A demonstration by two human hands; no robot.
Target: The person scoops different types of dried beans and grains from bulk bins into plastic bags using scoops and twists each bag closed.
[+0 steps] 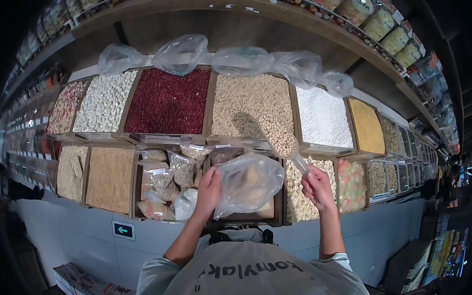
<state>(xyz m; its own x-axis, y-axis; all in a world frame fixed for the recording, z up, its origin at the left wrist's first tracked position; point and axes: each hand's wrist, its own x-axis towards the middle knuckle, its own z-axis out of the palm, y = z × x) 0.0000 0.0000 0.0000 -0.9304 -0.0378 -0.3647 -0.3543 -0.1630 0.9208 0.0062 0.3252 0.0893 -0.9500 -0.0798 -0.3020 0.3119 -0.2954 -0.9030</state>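
Note:
My right hand [319, 188] grips the handle of a clear scoop [279, 136] heaped with pale beige beans or grains. The scoop is raised, its bowl over the front edge of a bin of similar beige grains [252, 97]. In my left hand [210, 191] is the edge of a clear plastic bag [251, 181], which hangs puffed out to the right of my fingers. The bag covers part of a bin below it, so what lies there is hard to make out. Between bag and scoop there is a small gap.
The back row holds white beans [105, 103], dark red beans [167, 102], white grains [323, 117] and yellow grains [366, 125]. Filled packets [168, 175] lie in a front bin at left. Rolled-back plastic covers [242, 60] line the back. A wooden shelf [196, 6] overhangs the bins.

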